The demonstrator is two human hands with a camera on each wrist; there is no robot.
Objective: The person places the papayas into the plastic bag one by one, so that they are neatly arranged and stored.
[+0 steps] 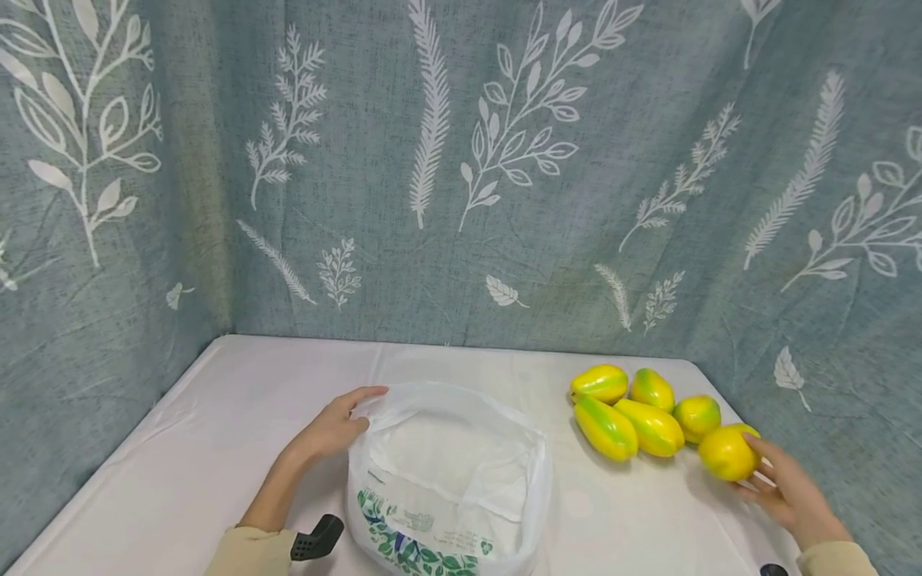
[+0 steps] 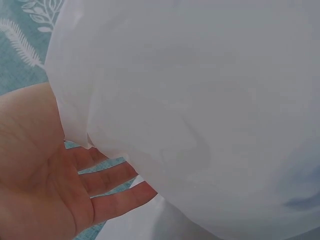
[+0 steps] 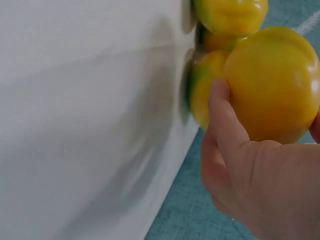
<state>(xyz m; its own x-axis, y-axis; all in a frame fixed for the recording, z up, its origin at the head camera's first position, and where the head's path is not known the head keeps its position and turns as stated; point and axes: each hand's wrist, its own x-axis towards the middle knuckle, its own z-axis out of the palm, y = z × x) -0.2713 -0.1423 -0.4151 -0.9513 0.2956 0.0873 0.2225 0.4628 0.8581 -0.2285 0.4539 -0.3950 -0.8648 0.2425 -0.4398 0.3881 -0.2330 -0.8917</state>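
Note:
A white plastic bag printed with green leaves stands on the table, its mouth wide and facing up. At its left rim, my left hand holds the edge between thumb and index finger. The left wrist view shows the other fingers of that hand stretched along the outside of the bag, which hides the fingertips. Over on the right, my right hand grips a yellow papaya, thumb and fingers around its sides. From the right wrist, this papaya appears above the table surface.
Several yellow-green papayas, such as the front one and the nearest neighbour, lie grouped on the back right of the white-covered table. A green leaf-patterned curtain encloses the back and sides.

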